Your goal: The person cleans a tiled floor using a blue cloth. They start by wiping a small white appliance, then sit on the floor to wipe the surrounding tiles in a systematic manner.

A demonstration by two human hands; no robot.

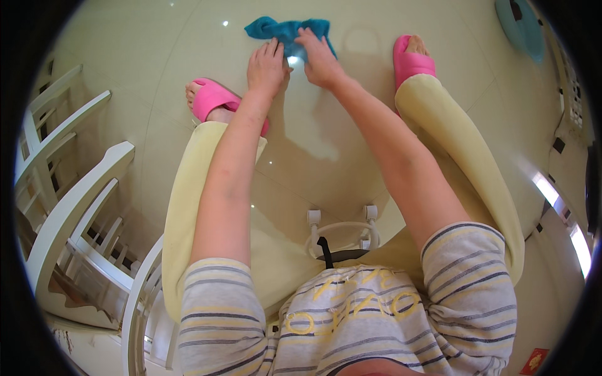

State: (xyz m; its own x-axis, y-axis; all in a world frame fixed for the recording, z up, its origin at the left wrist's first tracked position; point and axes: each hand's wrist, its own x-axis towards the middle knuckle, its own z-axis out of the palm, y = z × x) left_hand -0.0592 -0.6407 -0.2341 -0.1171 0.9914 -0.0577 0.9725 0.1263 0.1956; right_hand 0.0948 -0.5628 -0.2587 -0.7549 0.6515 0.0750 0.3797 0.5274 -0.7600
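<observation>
A crumpled teal cloth (287,32) lies on the glossy tiled floor (188,47) between and beyond my feet. My left hand (267,68) reaches to the cloth's near edge, its fingertips at the fabric; whether they grip it is unclear. Over the cloth's right part is my right hand (320,58), fingers spread, slightly blurred, with the thumb side towards the middle. Pink slippers are on both feet, the left slipper (214,99) nearer the left hand and the right slipper (414,68) farther off to the right.
White wooden chairs (77,207) stand along the left side. Between my legs shows the white base of a wheeled stool (345,230). A light blue basin (522,30) is at the upper right. A red card (534,362) lies at the lower right.
</observation>
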